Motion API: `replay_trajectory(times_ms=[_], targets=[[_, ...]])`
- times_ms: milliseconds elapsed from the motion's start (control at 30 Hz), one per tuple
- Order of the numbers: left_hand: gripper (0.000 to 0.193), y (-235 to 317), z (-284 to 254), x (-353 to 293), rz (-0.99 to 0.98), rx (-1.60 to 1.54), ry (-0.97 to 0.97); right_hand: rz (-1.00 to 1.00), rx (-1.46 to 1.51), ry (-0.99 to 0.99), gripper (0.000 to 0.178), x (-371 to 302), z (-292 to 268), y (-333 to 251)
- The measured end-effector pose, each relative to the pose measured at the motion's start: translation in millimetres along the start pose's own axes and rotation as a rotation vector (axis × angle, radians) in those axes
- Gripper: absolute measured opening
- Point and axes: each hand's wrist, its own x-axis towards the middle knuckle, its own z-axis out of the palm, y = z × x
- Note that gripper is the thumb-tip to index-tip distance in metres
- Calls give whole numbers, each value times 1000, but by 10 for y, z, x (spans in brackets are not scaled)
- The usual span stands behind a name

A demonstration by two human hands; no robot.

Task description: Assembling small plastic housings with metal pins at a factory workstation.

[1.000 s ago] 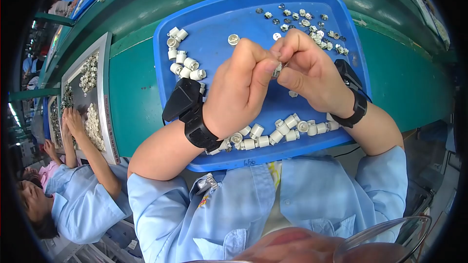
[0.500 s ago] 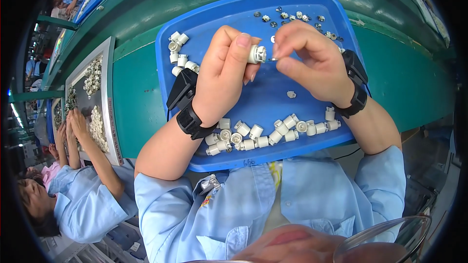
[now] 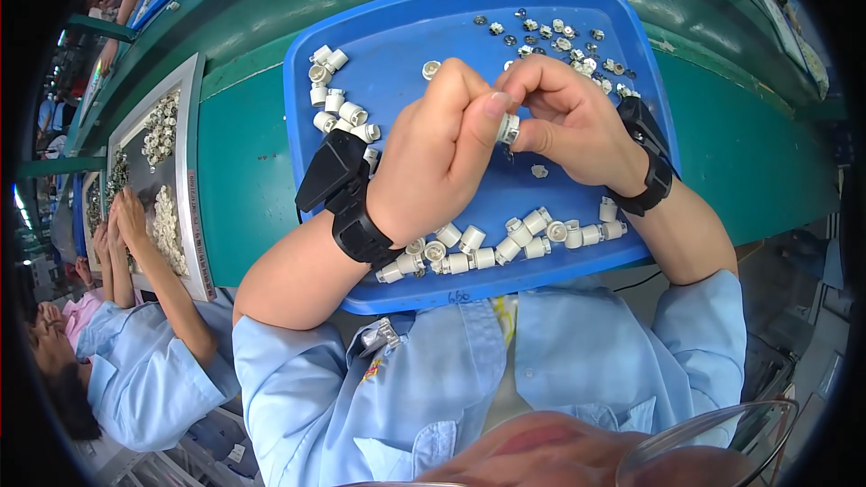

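Note:
Over the blue tray, my left hand is closed on a white cylindrical lamp socket, its slotted end towards the right. My right hand pinches at that end, its thumb and fingers touching or almost touching the socket. A small metal piece between the right fingertips is mostly hidden now. Below the hands lies one loose small whitish part. Similar white sockets lie in a band along the tray's near side. More sockets are grouped at its left.
Small metal and white parts are scattered at the tray's far right. One socket stands alone beyond my left hand. The tray rests on a green bench. At left, a co-worker's hands reach into a metal-framed tray with piles of parts.
My hands have come together: the left turned and moved right with the socket, and the right fingers closed in on its end. The lone socket beyond my left hand now shows.

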Motion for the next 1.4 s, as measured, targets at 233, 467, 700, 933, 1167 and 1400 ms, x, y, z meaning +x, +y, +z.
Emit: replay_trajectory(times_ms=[233,467,700,933,1167,1400], targets=[[15,4,62,-30,222,144,22,24,105,-121,31,0,-25,26],[16,20,-6,37,-101,-242,-33,15,30,-107,35,45,-78,-22],[31,-17,42,51,-127,-388,-9,-101,-220,-37,45,42,-47,-25],[50,-4,29,65,-141,-387,-89,-452,-771,-43,42,25,-20,-174],[49,-133,-79,135,-139,-386,-214,-517,-831,124,39,-70,-25,-110],[36,-152,-51,114,-119,-379,-230,-362,-841,125,38,-99,7,-185]])
